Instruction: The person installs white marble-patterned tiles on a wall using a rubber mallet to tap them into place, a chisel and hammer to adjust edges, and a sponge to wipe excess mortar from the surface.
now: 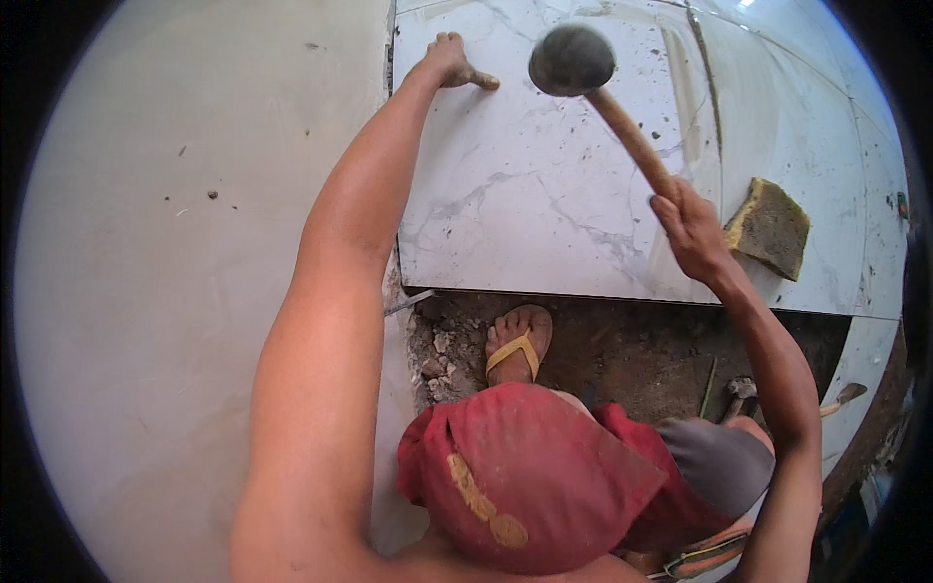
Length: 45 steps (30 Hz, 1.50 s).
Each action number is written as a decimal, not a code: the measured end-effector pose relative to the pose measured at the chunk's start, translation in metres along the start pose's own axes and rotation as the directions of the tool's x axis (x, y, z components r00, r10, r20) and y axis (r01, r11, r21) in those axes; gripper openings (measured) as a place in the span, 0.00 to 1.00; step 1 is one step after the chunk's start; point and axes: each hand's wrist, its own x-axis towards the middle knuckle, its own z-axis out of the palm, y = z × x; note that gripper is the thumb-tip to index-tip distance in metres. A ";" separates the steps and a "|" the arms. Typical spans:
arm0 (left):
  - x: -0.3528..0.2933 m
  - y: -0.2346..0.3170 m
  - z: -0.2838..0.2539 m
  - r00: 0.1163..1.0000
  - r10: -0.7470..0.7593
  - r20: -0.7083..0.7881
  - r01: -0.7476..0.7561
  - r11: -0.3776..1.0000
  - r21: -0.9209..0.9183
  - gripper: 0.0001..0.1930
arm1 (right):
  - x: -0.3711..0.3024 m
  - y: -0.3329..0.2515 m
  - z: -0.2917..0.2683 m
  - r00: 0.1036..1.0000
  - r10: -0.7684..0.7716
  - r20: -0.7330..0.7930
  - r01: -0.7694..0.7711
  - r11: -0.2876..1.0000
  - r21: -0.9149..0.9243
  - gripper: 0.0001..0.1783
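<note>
My right hand [692, 231] is closed around the lower part of a wooden handle. This handle belongs to a rubber mallet [632, 136], whose dark, rounded head is raised toward the upper middle and slightly blurred. Below it lies a large white marble-patterned tile [544, 209] with grey veins and specks of dirt. My left arm reaches far forward, and my left hand [453, 64] rests near the tile's left edge. Its thumb is stretched out to the right over the tile, and its fingers point away from me.
A grimy yellow sponge [770, 229] lies on the tiles at right. Rubble and bare soil [622, 340] border the tile's near edge, beside my sandalled foot [518, 340]. A hammer [741, 389] lies right. A pale smooth surface [194, 291] fills the left; a red cap [544, 476] blocks the lower middle.
</note>
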 end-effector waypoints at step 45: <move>0.019 0.006 -0.023 0.983 -0.119 0.139 0.125 0.992 -0.033 0.67 | 0.077 -0.051 -0.018 0.997 0.076 -0.015 -0.074 0.992 0.102 0.23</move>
